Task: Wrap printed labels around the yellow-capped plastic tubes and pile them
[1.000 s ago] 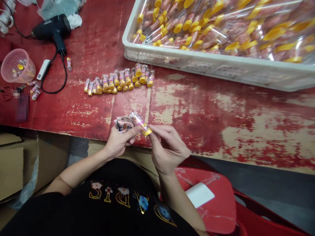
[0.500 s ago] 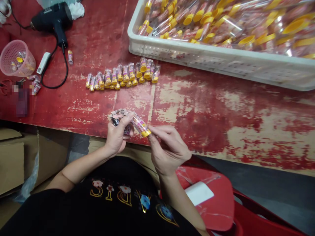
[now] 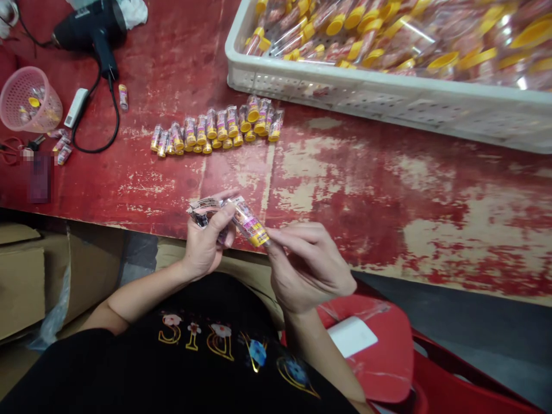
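Note:
A small clear tube with a yellow end [image 3: 249,223] and a printed plastic sleeve around it slants between my hands, over the table's front edge. My left hand [image 3: 206,241] is closed, its thumb pressing on the tube's upper end. It also holds a bundle of flat printed sleeves [image 3: 204,207]. At the yellow end my right hand [image 3: 313,267] pinches the sleeve's edge between thumb and fingers; the fingertips partly hide that edge. Beyond my hands stand several sleeved tubes [image 3: 222,125] with yellow ends, grouped in a row on the red table [image 3: 345,172].
A white perforated crate [image 3: 366,92] full of yellow-capped tubes stands at the back right. At the left are a black heat gun [image 3: 92,31] with its cord, a pink basket [image 3: 47,95] and a lone tube [image 3: 123,97]. A red stool [image 3: 383,351] stands beside me.
The printed sleeve now covers the tube's yellow end, which showed bare before. My right hand has shifted slightly right and down, and the left has stayed nearly in place.

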### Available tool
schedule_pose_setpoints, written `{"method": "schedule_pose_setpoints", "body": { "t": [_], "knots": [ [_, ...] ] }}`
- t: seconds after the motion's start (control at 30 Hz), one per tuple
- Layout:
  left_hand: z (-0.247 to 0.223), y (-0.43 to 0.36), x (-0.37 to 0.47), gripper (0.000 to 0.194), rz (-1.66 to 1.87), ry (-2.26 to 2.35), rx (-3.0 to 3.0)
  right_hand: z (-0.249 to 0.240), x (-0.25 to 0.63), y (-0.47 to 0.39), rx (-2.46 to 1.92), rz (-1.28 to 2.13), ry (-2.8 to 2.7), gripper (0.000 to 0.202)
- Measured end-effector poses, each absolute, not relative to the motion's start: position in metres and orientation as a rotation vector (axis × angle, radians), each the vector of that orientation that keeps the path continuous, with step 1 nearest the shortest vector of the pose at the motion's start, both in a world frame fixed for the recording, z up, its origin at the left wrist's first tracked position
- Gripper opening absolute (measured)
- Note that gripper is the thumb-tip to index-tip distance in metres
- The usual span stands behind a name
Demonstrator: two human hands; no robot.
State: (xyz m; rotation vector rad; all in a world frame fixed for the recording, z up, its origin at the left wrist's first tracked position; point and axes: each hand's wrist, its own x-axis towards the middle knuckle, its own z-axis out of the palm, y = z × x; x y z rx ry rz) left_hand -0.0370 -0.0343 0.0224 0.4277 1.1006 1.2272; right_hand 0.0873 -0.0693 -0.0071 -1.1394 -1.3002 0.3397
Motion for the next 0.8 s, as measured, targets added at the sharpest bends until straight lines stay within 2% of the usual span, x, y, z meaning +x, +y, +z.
{"method": "schedule_pose_setpoints", "body": {
  "t": [0.27,0.4,0.57,0.7,0.8],
  "knots": [
    [0.016,-0.034,-0.039,0.037,1.251,1.085,0.425,-0.008,0.086,-0.070,-1.115,0.355,-1.333,0.038],
    [0.005,-0.025,-0.048,0.044,1.214,1.113,0.368,-0.017,0.079,-0.057,-1.174,0.458,-1.298,0.028],
    [-0.011,-0.008,-0.077,0.043,1.262,1.092,0.104,-0.047,0.056,0.022,-1.173,0.378,-1.325,0.010],
    [-0.025,-0.007,-0.098,0.029,1.316,1.125,-0.036,-0.076,0.030,0.110,-1.175,0.258,-1.491,0.017],
    [-0.032,-0.010,-0.105,0.029,1.392,1.182,-0.053,-0.083,0.022,0.141,-1.213,0.231,-1.671,0.019]
  ]
}}
